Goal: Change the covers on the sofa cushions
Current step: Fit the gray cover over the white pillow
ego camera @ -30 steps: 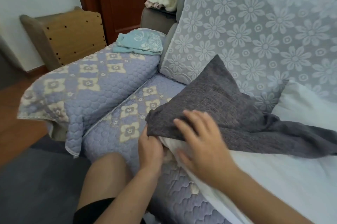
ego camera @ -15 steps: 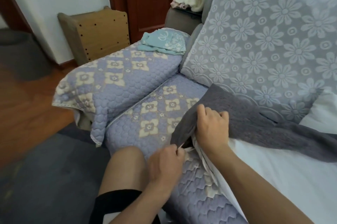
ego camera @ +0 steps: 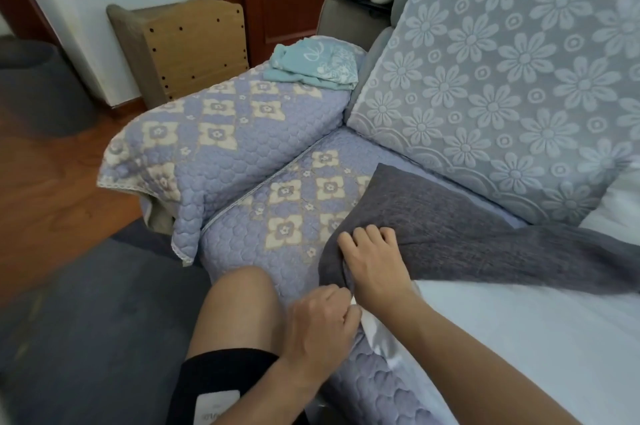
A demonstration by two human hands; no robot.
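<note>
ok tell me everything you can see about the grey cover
The grey cover is dark, coarse-woven fabric, lying rumpled on the quilted sofa seat and partly over the white cushion. One corner points up toward the backrest. The right hand grips its near edge; the left hand pinches white fabric just below.

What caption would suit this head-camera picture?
Right hand grips the grey cushion cover while left hand pinches the white cushion insert on a quilted sofa.
</note>
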